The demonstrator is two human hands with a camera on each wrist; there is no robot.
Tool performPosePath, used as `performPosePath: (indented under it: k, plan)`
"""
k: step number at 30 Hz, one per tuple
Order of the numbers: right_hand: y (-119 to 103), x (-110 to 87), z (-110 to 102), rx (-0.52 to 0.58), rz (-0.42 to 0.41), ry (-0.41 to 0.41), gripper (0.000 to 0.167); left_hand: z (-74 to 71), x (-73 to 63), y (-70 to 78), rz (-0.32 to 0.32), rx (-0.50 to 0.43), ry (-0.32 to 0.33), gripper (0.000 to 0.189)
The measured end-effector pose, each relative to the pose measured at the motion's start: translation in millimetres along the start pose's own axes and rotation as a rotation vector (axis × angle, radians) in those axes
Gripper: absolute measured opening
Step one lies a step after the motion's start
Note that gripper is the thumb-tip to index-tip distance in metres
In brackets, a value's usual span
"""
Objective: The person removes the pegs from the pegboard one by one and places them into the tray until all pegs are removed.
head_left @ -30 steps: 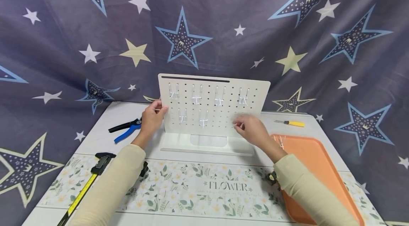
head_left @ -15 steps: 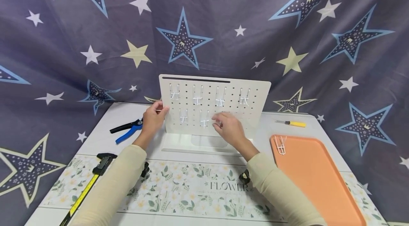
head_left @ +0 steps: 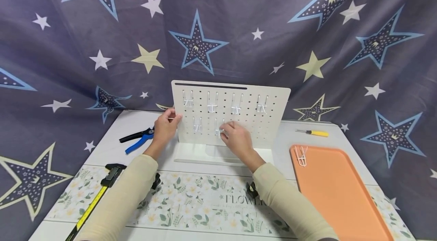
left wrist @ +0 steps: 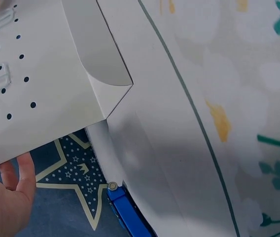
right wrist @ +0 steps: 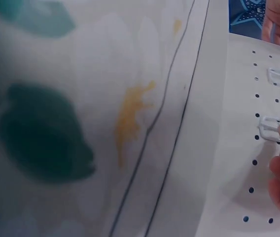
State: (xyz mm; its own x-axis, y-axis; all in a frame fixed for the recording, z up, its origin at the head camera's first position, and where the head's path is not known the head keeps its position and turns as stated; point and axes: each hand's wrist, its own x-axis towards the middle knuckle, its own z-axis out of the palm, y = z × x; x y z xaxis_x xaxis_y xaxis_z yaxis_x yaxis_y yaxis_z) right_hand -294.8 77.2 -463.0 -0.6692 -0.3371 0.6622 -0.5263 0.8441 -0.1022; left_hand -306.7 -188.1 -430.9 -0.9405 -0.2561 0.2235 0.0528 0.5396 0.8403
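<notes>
A white pegboard (head_left: 263,129) stands upright on its base, with wire hooks fixed in two rows. My left hand (head_left: 165,127) grips its left edge, thumb side at the front; in the left wrist view the fingers (left wrist: 25,173) are at the board's edge. My right hand (head_left: 237,140) is at the lower row, its thumb and fingertips on the second wire hook (right wrist: 267,127); part of that hook is hidden behind the fingers. Left of it in the same row sits another hook (head_left: 197,124). Several hooks, such as this one (head_left: 262,104), line the upper row.
An orange tray (head_left: 338,188) with loose white wire hooks (head_left: 301,156) lies at the right. Behind it is a yellow-handled screwdriver (head_left: 317,133). Blue-and-black pliers (head_left: 139,143) and a digital caliper (head_left: 112,174) lie at the left, near a yellow tape measure (head_left: 91,207).
My right hand has moved left across the front of the pegboard, from its lower right to the second lower hook. The left hand has stayed on the board's left edge.
</notes>
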Motion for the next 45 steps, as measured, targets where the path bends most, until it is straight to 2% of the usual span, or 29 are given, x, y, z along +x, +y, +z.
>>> performPosePath:
  k: [10, 17, 23, 36, 45]
  plan:
    - [-4.7, 0.2, 10.2, -0.023, -0.014, 0.109, 0.014, -1.0, -0.1, -0.6, 0.029, -0.013, -0.008, 0.024]
    - [-4.5, 0.5, 9.6, -0.016, -0.027, 0.118, 0.014, -1.8, -0.6, -0.6, 0.037, -0.017, -0.01, 0.024]
    - [-5.6, -0.8, 6.2, -0.028, -0.072, 0.163, 0.015, -2.0, 0.4, -0.3, 0.029, 0.0, -0.015, 0.025]
    - [-4.3, -5.6, -16.4, 0.01, -0.055, 0.116, 0.015, -0.8, -0.8, 0.7, -0.005, -0.001, -0.026, 0.027]
    - [20.5, -19.4, -42.9, 0.073, 0.068, 0.013, 0.011, -0.8, 0.7, 0.5, 0.006, 0.025, -0.023, 0.027]
